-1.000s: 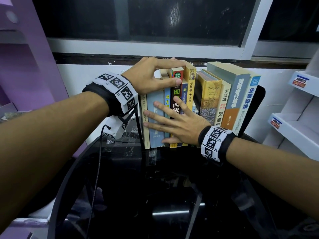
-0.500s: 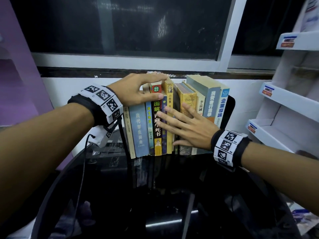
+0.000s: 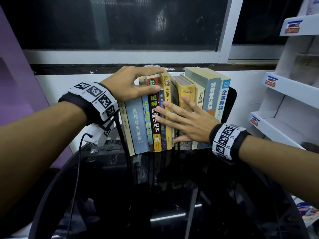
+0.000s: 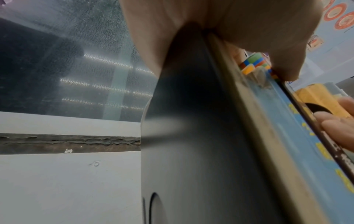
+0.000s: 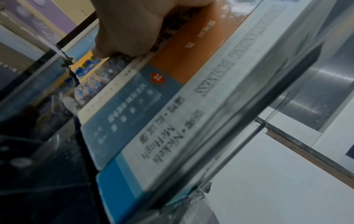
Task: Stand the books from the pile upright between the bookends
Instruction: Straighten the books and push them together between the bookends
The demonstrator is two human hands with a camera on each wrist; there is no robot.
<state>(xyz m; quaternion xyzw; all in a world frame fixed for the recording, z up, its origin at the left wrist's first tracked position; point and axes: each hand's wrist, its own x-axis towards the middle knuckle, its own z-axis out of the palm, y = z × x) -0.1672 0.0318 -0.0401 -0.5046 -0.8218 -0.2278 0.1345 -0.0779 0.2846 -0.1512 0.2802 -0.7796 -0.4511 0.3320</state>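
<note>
A row of books (image 3: 172, 109) stands upright at the back of the black glass table (image 3: 155, 195), between a thin black bookend (image 3: 121, 130) on the left and a black bookend (image 3: 230, 100) on the right. My left hand (image 3: 155, 79) grips the tops of the left books, fingers over the top edge and thumb on the black-spined book (image 3: 155, 121). My right hand (image 3: 183, 118) lies flat on the middle spines with fingers straight and spread. The left wrist view shows the left bookend (image 4: 191, 136) close up. In the right wrist view the blue-and-white end book (image 5: 191, 121) stands against the right bookend.
White display shelves (image 3: 283, 104) stand close on the right. A dark window (image 3: 120, 23) and white wall lie right behind the books. A purple wall (image 3: 17, 66) is to the left. A black cable (image 3: 76, 169) hangs from my left wrist over the table.
My right hand has slid rightward along the spines from the left books to the middle ones. The left hand keeps its grip on the book tops. The books on the right stand straighter.
</note>
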